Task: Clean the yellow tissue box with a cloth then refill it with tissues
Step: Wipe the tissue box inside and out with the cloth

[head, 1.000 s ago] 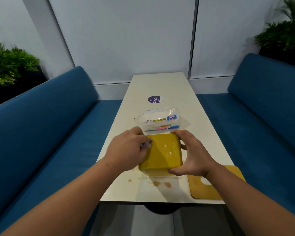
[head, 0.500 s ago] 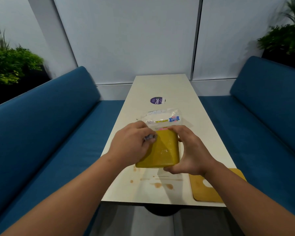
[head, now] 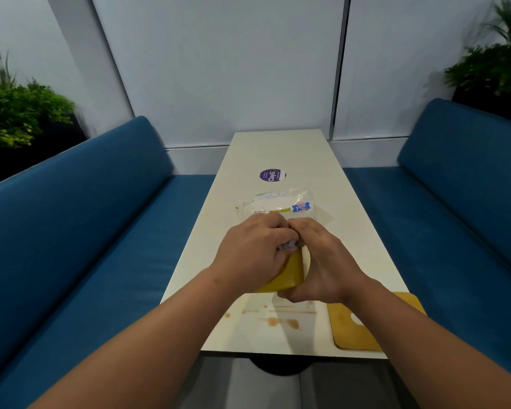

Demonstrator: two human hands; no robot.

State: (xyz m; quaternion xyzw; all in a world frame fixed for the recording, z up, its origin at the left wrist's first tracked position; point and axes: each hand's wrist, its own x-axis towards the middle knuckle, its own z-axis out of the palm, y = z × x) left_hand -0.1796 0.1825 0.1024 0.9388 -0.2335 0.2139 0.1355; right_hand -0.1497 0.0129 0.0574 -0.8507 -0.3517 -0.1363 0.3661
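Note:
The yellow tissue box (head: 289,274) is lifted and tilted on edge above the near part of the white table (head: 281,149). My right hand (head: 319,261) grips its right side. My left hand (head: 251,255) holds a small bunched greyish cloth (head: 288,246) against the box's upper left part; most of the cloth is hidden in my fingers. Behind my hands lies a clear plastic pack of white tissues (head: 281,203). The box's flat yellow lid (head: 366,326), with a white opening, lies at the table's near right corner, partly under my right forearm.
Brown spill stains (head: 281,321) mark the table near its front edge. A round purple sticker (head: 272,175) sits farther back. Blue bench seats (head: 80,231) flank the table on both sides, with green plants (head: 15,113) behind them.
The box has been tipped up further onto its edge, so less of its face shows. My left hand with the cloth has moved right, close against my right hand.

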